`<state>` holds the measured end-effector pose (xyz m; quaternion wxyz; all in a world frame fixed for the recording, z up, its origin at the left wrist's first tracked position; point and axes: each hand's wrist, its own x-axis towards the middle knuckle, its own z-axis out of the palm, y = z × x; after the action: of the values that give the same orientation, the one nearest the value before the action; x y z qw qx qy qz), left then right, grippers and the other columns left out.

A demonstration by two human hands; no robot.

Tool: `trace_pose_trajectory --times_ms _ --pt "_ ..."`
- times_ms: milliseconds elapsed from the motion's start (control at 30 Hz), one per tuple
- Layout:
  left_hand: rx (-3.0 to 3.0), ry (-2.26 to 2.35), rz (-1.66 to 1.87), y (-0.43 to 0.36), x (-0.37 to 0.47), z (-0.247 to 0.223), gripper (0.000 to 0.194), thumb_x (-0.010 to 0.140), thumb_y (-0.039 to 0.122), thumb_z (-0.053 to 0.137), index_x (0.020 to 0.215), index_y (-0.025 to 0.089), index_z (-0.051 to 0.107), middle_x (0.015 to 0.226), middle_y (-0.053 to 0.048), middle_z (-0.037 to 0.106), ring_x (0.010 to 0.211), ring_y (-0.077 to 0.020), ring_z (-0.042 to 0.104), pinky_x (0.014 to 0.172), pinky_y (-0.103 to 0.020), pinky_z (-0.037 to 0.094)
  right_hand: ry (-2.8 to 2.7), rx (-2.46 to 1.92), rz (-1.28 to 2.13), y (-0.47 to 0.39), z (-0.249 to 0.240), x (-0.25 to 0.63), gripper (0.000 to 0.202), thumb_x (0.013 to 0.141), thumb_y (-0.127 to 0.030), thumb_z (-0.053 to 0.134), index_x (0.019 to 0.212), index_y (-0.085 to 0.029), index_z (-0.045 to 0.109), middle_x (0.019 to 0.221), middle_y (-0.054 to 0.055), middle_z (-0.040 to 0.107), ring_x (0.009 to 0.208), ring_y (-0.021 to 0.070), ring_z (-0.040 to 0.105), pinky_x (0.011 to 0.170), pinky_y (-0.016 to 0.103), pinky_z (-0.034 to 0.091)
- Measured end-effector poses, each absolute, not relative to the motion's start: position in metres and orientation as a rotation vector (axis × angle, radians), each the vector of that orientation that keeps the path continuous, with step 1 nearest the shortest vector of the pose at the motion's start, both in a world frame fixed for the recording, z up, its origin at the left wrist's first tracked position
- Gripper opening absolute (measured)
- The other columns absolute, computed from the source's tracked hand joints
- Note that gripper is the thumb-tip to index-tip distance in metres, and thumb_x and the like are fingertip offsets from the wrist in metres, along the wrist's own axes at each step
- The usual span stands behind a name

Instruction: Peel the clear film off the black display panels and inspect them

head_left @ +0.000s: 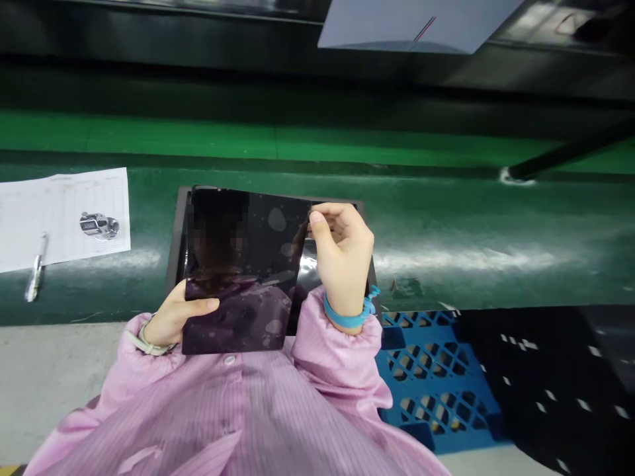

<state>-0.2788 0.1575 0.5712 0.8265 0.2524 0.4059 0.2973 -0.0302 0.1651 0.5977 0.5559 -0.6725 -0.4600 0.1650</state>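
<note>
A glossy black panel [248,264], flat and rectangular, is held in front of my chest. Pale blotches and reflections show on its face. My left hand [181,311] grips its lower left edge, thumb lying across the front and the other fingers hidden behind. At the upper right corner, my right hand [342,241] pinches the panel's edge between thumb and fingertips. Whether a thin film is lifting at that corner, I cannot tell. Behind the panel lies a dark tray [178,235], mostly covered, with something shiny partly showing on it.
The tray rests on a green bench [471,244]. Left of it are a printed sheet [54,205], a silver tally counter [99,225] and a pen [36,274]. A blue plastic pallet [436,377] stands low on the right, beside a black surface [555,377] with white marks.
</note>
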Motion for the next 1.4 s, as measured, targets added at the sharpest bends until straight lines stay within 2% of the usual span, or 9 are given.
trace_pose_trajectory --times_ms 133,233,333,500,600,767,867,1233,1400 --pt "0.513 0.883 0.643 0.159 -0.277 0.571 0.036 0.062 0.02 0.092 0.095 0.014 0.08 0.083 -0.008 0.08 0.073 -0.0231 0.076 0.067 -0.026 0.061 -1.24 -1.443 0.181 0.153 0.606 -0.039 0.01 0.095 -0.026 0.059 0.088 -0.022 0.066 0.1 0.005 0.074 0.099 0.0196 0.07 0.087 0.037 0.057" --pt "0.509 0.878 0.659 0.159 -0.277 0.573 0.034 0.062 0.02 0.092 0.094 0.015 0.08 0.084 -0.007 0.08 0.07 -0.021 0.075 0.068 -0.026 0.061 -1.543 -1.14 0.504 0.129 0.613 -0.037 0.012 0.096 -0.019 0.055 0.092 -0.025 0.064 0.118 0.004 0.076 0.113 0.0215 0.072 0.108 0.047 0.053" --pt "0.55 0.866 0.682 0.159 -0.276 0.574 0.031 0.064 0.022 0.092 0.092 0.015 0.08 0.083 -0.008 0.079 0.067 -0.0198 0.073 0.068 -0.027 0.06 -1.783 -0.801 0.903 0.105 0.617 -0.028 0.016 0.095 -0.017 0.049 0.087 -0.026 0.06 0.103 -0.001 0.081 0.095 0.0187 0.078 0.116 0.053 0.049" --pt "0.63 0.878 0.718 0.161 -0.272 0.564 0.026 0.06 0.022 0.095 0.078 0.015 0.078 0.068 -0.003 0.072 0.058 -0.0152 0.065 0.057 -0.023 0.054 -1.905 -0.696 1.186 0.088 0.625 -0.016 0.02 0.101 -0.038 0.052 0.1 -0.024 0.066 0.074 -0.003 0.077 0.057 0.0118 0.07 0.085 0.033 0.065" --pt "0.743 0.811 0.692 0.162 -0.271 0.555 0.024 0.059 0.02 0.095 0.068 0.014 0.074 0.062 -0.001 0.068 0.058 -0.0142 0.061 0.061 -0.024 0.054 -1.969 -1.111 0.838 0.091 0.635 -0.025 0.021 0.099 -0.038 0.062 0.111 -0.022 0.066 0.068 -0.004 0.069 0.05 0.0085 0.061 0.055 0.021 0.055" --pt "0.853 0.802 0.657 0.16 -0.27 0.55 0.024 0.064 0.02 0.092 0.083 0.015 0.079 0.075 -0.004 0.073 0.068 -0.0169 0.065 0.065 -0.025 0.055 -1.899 -1.495 -0.117 0.111 0.648 -0.06 0.033 0.091 -0.026 0.071 0.123 -0.023 0.066 0.122 0.012 0.072 0.113 0.0272 0.068 0.098 0.04 0.057" --pt "0.882 0.782 0.673 0.159 -0.27 0.555 0.025 0.064 0.016 0.092 0.086 0.016 0.08 0.078 -0.004 0.075 0.074 -0.0191 0.069 0.07 -0.026 0.057 -1.944 -1.506 -0.081 0.129 0.653 -0.079 0.054 0.091 -0.042 0.071 0.142 -0.03 0.057 0.157 0.011 0.049 0.152 0.0394 0.037 0.123 0.057 0.037" --pt "0.791 0.792 0.685 0.156 -0.27 0.573 0.042 0.073 0.019 0.087 0.114 0.022 0.08 0.115 -0.007 0.079 0.117 -0.0286 0.072 0.103 -0.036 0.057 -1.565 -1.699 0.014 0.143 0.63 -0.075 0.058 0.092 -0.055 0.065 0.146 -0.036 0.056 0.166 0.008 0.036 0.158 0.0478 0.018 0.121 0.079 0.008" --pt "0.659 0.795 0.675 0.158 -0.263 0.576 0.035 0.07 0.019 0.089 0.104 0.018 0.082 0.096 -0.007 0.08 0.104 -0.0294 0.075 0.094 -0.038 0.059 -1.299 -1.685 0.394 0.133 0.602 -0.041 0.062 0.097 -0.049 0.059 0.156 -0.036 0.043 0.164 0.007 0.041 0.152 0.036 0.039 0.122 0.063 0.035"
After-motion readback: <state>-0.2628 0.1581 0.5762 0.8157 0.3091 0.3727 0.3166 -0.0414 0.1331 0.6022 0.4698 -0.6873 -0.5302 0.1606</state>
